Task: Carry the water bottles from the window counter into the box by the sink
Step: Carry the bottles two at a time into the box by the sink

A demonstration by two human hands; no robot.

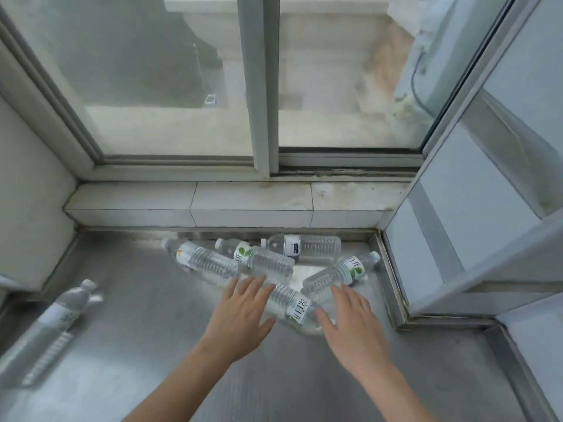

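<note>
Several clear plastic water bottles lie on their sides on the steel counter [146,300] below the window. One bottle [289,303] lies nearest me, between my hands. Behind it lie a left bottle [204,261], a middle bottle [262,258], a back bottle [307,246] and a right bottle [338,274]. Another bottle [61,315] lies apart at the far left. My left hand [240,312] hovers open at the near bottle's left side. My right hand [350,324] hovers open at its right side. Neither hand grips anything. The box and the sink are out of view.
A tiled sill [195,205] runs along the back under the sliding window [259,86]. An opened window sash [475,214] juts in at the right, close to the right bottle. A white wall [27,208] closes off the left side.
</note>
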